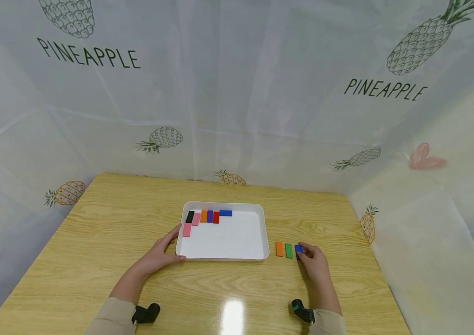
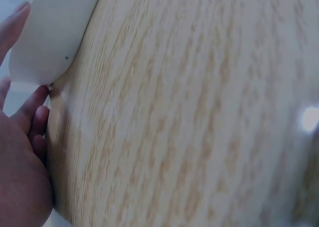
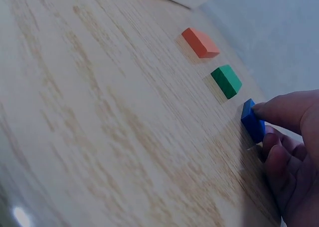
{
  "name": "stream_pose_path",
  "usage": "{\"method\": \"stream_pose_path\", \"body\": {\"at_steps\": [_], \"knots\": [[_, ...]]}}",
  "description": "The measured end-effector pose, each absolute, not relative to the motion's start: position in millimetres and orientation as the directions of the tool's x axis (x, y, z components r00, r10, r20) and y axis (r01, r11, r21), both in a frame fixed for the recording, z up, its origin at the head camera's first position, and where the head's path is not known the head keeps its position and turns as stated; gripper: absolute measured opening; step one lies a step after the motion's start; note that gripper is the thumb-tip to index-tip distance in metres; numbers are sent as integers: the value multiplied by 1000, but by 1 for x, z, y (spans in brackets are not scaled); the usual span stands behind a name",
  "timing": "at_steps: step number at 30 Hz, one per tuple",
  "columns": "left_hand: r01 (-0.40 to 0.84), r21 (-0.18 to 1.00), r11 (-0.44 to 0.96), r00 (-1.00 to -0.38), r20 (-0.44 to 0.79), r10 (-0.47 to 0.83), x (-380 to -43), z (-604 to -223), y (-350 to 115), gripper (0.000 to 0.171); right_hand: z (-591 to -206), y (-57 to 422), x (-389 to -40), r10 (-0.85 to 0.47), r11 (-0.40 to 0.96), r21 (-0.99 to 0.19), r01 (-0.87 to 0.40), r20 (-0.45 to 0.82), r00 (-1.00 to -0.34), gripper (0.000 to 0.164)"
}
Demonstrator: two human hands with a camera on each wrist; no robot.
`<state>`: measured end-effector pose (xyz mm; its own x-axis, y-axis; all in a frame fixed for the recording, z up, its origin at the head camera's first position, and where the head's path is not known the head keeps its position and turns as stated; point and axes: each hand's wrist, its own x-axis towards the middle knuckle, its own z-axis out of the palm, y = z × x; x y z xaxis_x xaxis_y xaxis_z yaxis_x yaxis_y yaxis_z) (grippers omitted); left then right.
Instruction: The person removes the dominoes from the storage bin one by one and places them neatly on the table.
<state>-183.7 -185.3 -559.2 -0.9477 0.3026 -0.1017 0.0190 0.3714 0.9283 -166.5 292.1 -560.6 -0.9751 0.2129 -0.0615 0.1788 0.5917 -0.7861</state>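
Note:
A shallow white tray lies on the table, with small coloured blocks along its back left part. At its front left corner my left hand touches it, fingers at the left wall and thumb at the front edge, spread apart. To the right of the tray, my right hand pinches a blue block that sits on or just at the table. Beside it stand a green block and an orange block in a row. Part of the blue block is hidden by my fingers.
Inside the tray sit a black block, pink blocks, an orange block, a purple block, a red block and another blue block. A pineapple-print sheet hangs behind the wooden table.

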Motion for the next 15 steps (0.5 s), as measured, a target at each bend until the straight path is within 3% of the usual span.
{"method": "stream_pose_path", "body": {"at_steps": [10, 15], "knots": [[7, 925, 380, -946, -117, 301, -183, -560, -185, 102, -561, 294, -166, 205, 573, -802, 167, -57, -977, 35], [14, 923, 384, -945, -113, 307, -184, -561, -185, 101, -562, 296, -165, 217, 501, -851, 155, -50, -975, 37]]}}
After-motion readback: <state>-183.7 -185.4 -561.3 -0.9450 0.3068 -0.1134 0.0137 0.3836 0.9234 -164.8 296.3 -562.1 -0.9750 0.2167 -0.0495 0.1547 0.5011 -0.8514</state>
